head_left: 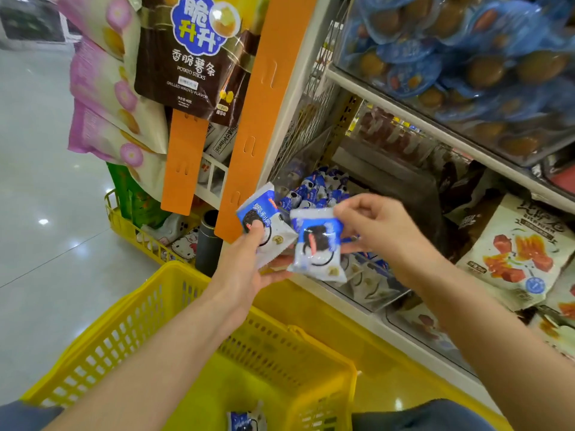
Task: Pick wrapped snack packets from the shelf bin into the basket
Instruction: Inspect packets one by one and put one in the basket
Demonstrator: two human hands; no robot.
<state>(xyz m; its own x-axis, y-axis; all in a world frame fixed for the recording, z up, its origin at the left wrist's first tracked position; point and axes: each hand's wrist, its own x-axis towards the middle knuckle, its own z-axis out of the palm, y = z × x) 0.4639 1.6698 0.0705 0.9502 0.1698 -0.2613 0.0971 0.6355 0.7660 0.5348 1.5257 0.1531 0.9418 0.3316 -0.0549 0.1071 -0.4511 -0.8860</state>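
Right down by the person's knees there's a yellow basket (102, 337), and one blue-and-white snack packet (245, 419) is already lying on its bottom. Both bare arms reach over it toward the shelf. The left hand (249, 262) grips a cookie packet (264, 225), thumb pressed on the front, fingers underneath. The right hand (382, 231) pinches a second packet (317, 247) by its upper corner, so it hangs just beside the first one, their edges overlapping a bit. Both packets are up in the air between the basket and the shelf bin (367, 287), which has a clear front and a heap of the same blue packets (314, 188) inside. To the right sit bags with red meat pictures (522, 253). Upper left, a brown potato sticks bag (193, 57) hangs next to an orange strip (258, 104).
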